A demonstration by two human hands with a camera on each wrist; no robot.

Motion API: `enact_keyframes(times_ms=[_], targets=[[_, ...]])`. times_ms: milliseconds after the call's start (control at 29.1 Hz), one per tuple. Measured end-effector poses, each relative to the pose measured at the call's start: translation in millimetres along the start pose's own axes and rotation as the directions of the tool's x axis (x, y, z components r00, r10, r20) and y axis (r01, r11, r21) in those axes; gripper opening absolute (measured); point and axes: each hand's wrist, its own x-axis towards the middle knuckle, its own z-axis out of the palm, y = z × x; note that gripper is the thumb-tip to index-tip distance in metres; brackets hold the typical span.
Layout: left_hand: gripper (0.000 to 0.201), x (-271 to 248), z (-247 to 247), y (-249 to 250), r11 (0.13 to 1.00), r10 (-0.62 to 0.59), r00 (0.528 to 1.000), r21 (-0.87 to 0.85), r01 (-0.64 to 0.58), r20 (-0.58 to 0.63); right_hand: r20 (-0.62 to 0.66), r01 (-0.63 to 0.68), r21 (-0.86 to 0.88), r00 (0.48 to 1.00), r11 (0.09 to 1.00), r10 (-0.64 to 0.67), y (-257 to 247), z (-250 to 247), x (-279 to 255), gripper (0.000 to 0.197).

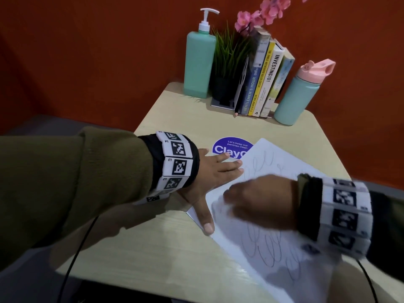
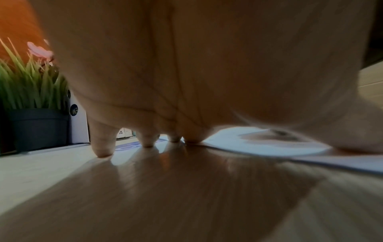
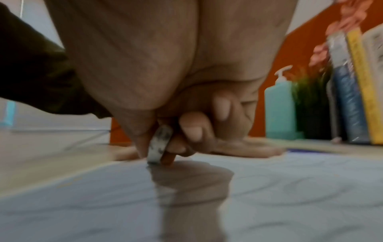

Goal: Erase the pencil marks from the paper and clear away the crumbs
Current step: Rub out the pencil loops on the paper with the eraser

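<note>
A white sheet of paper (image 1: 273, 243) with looping pencil scribbles lies slanted on the table. My left hand (image 1: 209, 178) lies flat with straight fingers, its fingertips and thumb pressing the paper's left edge; its fingertips (image 2: 148, 143) meet the tabletop and the paper's edge (image 2: 279, 144). My right hand (image 1: 260, 200), blurred, is over the paper's upper middle. It pinches a smudged white eraser (image 3: 159, 147) between thumb and fingers, the eraser's lower end touching the paper (image 3: 269, 196). No crumbs are visible.
A round blue sticker (image 1: 229, 147) sits beyond my left hand, partly under the paper. At the table's back stand a teal pump bottle (image 1: 199, 62), a potted plant (image 1: 227, 68), several books (image 1: 262, 79), a pencil (image 1: 236, 110) and a teal flask with pink lid (image 1: 299, 95). A beige table (image 1: 142, 248).
</note>
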Motion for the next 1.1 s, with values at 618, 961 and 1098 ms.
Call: enact_keyframes(times_ms=[618, 961, 1098], targets=[[0.141, 1.6, -0.3, 0.1, 0.999, 0.007, 1.000, 0.032, -0.007, 0.007, 0.045, -0.183, 0.049, 0.982, 0.982, 0.181, 29.4, -6.7, 9.2, 0.030], [0.141, 2.0, 0.1, 1.0, 0.999, 0.004, 1.000, 0.039, -0.004, 0.007, -0.047, -0.128, -0.145, 0.991, 0.981, 0.122, 31.5, 4.5, 3.4, 0.029], [0.148, 1.4, 2.0, -3.6, 1.000, -0.002, 1.000, -0.013, 0.002, 0.011, 0.075, 0.103, 0.039, 0.992, 0.994, -0.105, -13.4, 13.3, -14.2, 0.031]])
